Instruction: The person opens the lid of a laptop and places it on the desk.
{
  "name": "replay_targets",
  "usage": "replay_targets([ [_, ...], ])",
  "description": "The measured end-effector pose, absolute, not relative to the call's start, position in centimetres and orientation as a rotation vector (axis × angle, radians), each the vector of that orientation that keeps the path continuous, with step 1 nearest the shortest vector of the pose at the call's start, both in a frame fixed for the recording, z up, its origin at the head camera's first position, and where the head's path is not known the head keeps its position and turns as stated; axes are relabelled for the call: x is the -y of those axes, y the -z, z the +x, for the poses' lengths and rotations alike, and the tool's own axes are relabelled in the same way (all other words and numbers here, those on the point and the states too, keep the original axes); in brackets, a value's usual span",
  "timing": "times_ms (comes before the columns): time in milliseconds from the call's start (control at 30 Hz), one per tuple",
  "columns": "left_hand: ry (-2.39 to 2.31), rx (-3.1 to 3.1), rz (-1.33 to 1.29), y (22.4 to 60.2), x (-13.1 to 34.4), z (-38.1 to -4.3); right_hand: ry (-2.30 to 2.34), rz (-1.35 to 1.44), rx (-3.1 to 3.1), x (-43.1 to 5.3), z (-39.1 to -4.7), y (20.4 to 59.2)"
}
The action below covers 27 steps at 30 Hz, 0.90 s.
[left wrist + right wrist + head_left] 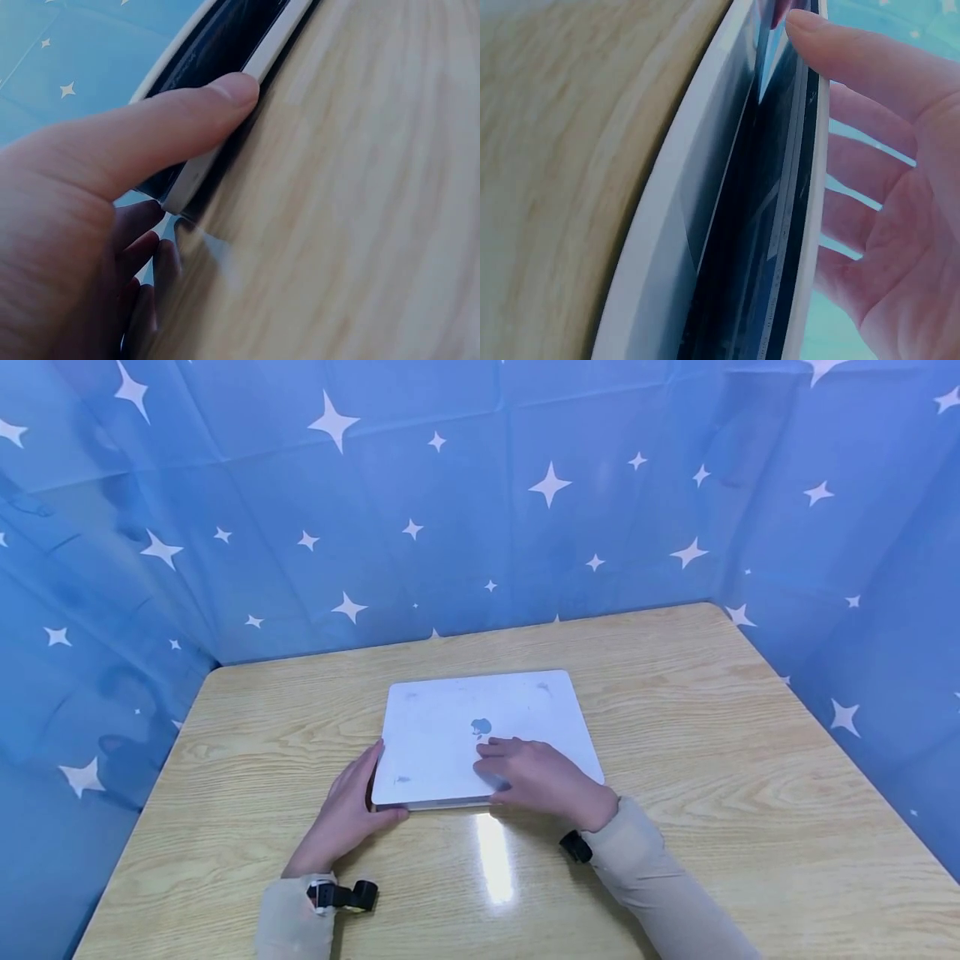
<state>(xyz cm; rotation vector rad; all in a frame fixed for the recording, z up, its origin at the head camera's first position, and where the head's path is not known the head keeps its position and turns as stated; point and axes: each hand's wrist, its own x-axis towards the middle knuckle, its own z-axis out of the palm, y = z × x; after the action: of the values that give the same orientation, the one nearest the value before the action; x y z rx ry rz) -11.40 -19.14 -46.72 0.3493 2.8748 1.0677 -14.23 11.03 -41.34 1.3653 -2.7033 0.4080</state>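
Observation:
A silver laptop [435, 739] with a dark apple logo on its lid lies on the table. Its lid stands slightly raised from the base, and a narrow dark gap shows in both wrist views. My left hand [345, 818] grips the base at the near left corner, thumb [187, 120] against the front edge and fingers along the left side. At the middle of the front edge, my right hand [543, 781] pinches the lid [816, 187]. The right thumb [855, 52] is at the inner side of the lid's rim, with the other fingers over the outer face.
The wooden table [712, 760] extends around the laptop on all sides. A blue curtain [465, 510] with white stars hangs behind the table and along its sides. Each wrist carries a small black camera, such as the left wrist camera [364, 896].

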Motion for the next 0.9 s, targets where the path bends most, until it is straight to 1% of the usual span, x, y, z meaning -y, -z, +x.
replay_targets([
  [467, -1.059, -2.878, 0.346, 46.75, 19.06, -11.56, -0.433, 1.291, 2.697, -11.28, -14.36, 41.09],
  [900, -1.061, -2.870, 0.350, 46.60, 19.10, -11.43, -0.514, 1.303, 2.611, -11.45, -14.66, 41.03],
])
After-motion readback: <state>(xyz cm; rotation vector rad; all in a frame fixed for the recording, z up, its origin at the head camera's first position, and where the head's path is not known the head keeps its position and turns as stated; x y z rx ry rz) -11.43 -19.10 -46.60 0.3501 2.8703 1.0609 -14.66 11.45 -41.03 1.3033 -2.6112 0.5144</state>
